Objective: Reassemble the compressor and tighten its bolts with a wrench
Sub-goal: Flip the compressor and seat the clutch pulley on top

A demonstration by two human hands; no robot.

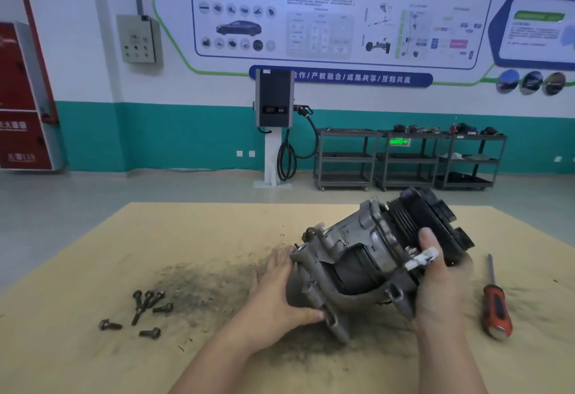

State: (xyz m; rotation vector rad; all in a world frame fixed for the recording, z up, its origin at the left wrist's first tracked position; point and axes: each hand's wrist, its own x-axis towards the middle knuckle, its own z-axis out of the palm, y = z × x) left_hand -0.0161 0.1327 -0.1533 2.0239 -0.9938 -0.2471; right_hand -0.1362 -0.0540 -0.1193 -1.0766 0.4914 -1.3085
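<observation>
Both hands are holding the compressor (367, 256) tilted up over a tan sheet of cardboard (93, 269), pulley end pointing up and away to the right, rear cover end down toward the left and sitting just above or on the cardboard, can't really tell which. The left hand (277, 288) is cupping the rear cover, fingers spread along its edge and thumb pressing near the lower mounting ear. The right hand (441, 281) is wrapping around the black clutch pulley (435, 216) end, thumb sticking up over the body next to a small white connector (423, 258). A bunch of loose bolts (146, 303) are lying off to the left on the cardboard, well apart from the compressor, six or so. There's a screwdriver with an orange and black handle (496, 312) lying to the right, near the right hand but not touching it. Dark grimy smudges (202, 284) are covering the cardboard under and around the compressor.
</observation>
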